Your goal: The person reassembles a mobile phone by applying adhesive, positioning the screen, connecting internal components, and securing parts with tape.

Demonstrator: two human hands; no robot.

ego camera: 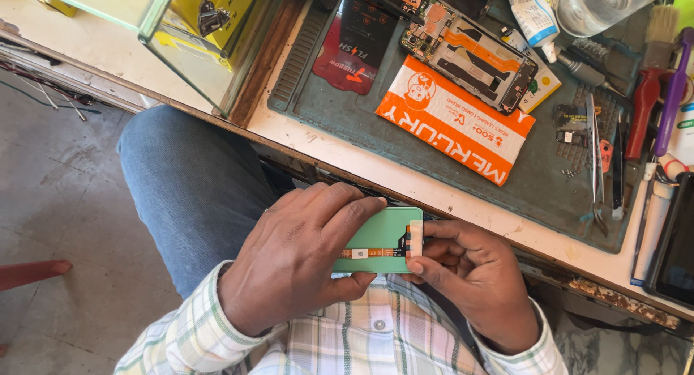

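**Both hands on a green panel, held over the lap**

While the bench stays untouched, the work sits below its edge; left to right: glass case point(181, 42) at far left of the bench; blue-jeaned knee point(188, 180) under it; left hand point(300, 256) wrapped over the left part of the green panel point(379, 234), fingers curled across its top face, thumb underneath, so a closed grasp; the panel is level, in front of the plaid shirt point(347, 339), below the bench edge; right hand point(470, 281) pinches the panel's right end, thumb and forefinger closed on a small pale tab point(416, 237) beside the orange flex strip point(376, 253).

Handling, my read: thin, flat, light, stiff but likely brittle; the flex strip looks easy to tear; best held by the long edges, not by the strip.

On the green mat point(347, 114): orange packet point(455, 118); opened phone frame point(470, 53) above it; tweezers point(594, 151) further right; brushes point(650, 93) at far right.
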